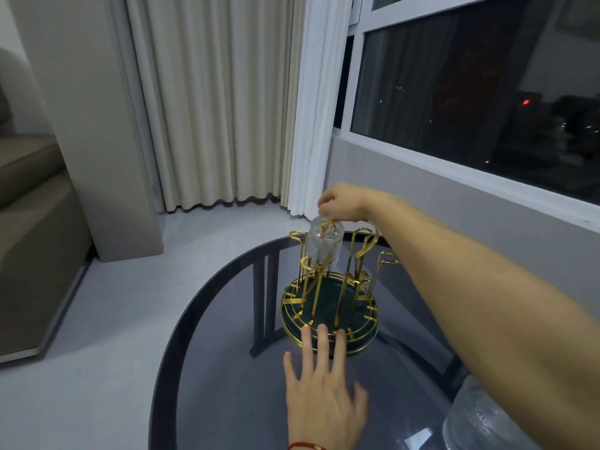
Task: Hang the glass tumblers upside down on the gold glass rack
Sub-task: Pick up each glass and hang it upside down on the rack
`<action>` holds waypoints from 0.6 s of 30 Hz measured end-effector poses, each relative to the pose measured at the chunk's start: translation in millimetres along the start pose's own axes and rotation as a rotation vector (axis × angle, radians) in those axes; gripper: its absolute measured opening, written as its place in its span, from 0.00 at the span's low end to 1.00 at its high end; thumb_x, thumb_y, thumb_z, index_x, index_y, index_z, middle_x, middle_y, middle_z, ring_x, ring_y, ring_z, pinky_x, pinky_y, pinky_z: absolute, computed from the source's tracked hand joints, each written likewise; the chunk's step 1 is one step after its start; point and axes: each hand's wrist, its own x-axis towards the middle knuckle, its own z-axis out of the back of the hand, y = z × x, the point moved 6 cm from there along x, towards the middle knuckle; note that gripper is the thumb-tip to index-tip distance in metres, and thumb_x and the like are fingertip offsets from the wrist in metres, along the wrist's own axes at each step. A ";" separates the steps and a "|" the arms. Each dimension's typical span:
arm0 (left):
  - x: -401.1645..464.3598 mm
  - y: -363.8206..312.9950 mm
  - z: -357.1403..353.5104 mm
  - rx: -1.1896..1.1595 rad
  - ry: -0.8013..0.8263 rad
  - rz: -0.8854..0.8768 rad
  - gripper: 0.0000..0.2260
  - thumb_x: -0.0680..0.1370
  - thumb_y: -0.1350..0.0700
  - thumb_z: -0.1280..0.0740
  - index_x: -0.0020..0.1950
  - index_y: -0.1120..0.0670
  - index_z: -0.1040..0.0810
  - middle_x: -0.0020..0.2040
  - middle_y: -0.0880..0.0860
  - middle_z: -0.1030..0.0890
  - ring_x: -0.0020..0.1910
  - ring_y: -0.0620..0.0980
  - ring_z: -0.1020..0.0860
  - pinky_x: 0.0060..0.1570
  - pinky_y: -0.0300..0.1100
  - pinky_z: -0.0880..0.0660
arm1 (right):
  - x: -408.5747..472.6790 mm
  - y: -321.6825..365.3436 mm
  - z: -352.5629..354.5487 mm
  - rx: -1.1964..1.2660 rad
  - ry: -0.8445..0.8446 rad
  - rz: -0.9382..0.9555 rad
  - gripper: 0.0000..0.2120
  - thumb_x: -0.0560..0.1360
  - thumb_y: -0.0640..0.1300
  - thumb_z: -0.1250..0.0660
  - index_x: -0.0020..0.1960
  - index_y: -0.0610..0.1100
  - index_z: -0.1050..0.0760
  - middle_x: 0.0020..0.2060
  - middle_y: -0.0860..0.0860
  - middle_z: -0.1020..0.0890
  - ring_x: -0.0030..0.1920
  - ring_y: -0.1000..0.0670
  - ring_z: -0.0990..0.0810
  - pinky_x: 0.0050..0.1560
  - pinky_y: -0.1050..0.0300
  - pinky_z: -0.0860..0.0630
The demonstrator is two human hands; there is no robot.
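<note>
The gold glass rack with a dark green round base stands on a smoky glass table. A clear ribbed glass tumbler hangs upside down over one of the rack's far-left prongs. My right hand is above it, fingertips pinching its upturned bottom. My left hand lies flat on the table, fingers spread, fingertips touching the rack's near rim. The other gold prongs carry nothing.
A second clear glass piece shows at the bottom right corner, partly cut off. Beige curtains and a dark window lie beyond the table. A sofa stands at the left.
</note>
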 end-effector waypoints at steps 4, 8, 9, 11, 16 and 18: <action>-4.0 -0.7 1.7 0.019 -0.028 -0.002 0.35 0.68 0.41 0.34 0.75 0.51 0.26 0.74 0.58 0.25 0.74 0.63 0.30 0.60 0.70 0.26 | -65.3 -23.2 21.2 0.058 -0.270 0.050 0.18 0.84 0.42 0.40 0.72 0.40 0.23 0.67 0.42 0.18 0.66 0.41 0.20 0.68 0.47 0.24; -6.8 -9.4 14.5 -0.005 0.027 0.019 0.36 0.72 0.44 0.34 0.80 0.51 0.35 0.81 0.56 0.36 0.80 0.62 0.41 0.70 0.68 0.34 | -155.1 -58.2 14.3 0.026 -0.359 0.057 0.17 0.83 0.41 0.39 0.69 0.41 0.21 0.62 0.42 0.15 0.63 0.42 0.18 0.64 0.46 0.22; -7.3 -15.1 17.6 -0.018 0.055 0.004 0.37 0.73 0.45 0.34 0.81 0.51 0.40 0.82 0.55 0.41 0.81 0.61 0.45 0.73 0.65 0.38 | -177.6 -65.4 9.1 0.027 -0.375 0.069 0.17 0.82 0.39 0.39 0.68 0.41 0.21 0.61 0.43 0.15 0.62 0.42 0.18 0.64 0.46 0.22; -9.8 -37.1 27.3 -0.125 0.066 -0.107 0.37 0.74 0.48 0.33 0.81 0.51 0.42 0.82 0.54 0.42 0.81 0.57 0.46 0.76 0.56 0.40 | -224.5 -80.3 -3.6 0.067 -0.418 0.079 0.17 0.81 0.37 0.39 0.66 0.42 0.19 0.60 0.45 0.13 0.61 0.45 0.16 0.64 0.47 0.22; -26.9 -107.5 44.5 -0.721 0.252 -0.286 0.38 0.71 0.46 0.32 0.80 0.49 0.39 0.77 0.48 0.34 0.76 0.46 0.37 0.75 0.46 0.37 | -321.7 -112.1 -47.5 0.289 -0.641 0.120 0.20 0.76 0.29 0.38 0.61 0.43 0.17 0.55 0.50 0.13 0.53 0.54 0.14 0.57 0.55 0.19; -31.3 -121.7 38.8 -0.789 0.329 -0.259 0.42 0.70 0.45 0.29 0.81 0.48 0.43 0.78 0.48 0.35 0.76 0.44 0.37 0.75 0.47 0.36 | -346.3 -122.6 -62.9 0.364 -0.754 0.094 0.20 0.74 0.29 0.38 0.58 0.44 0.17 0.51 0.52 0.14 0.49 0.56 0.15 0.51 0.60 0.19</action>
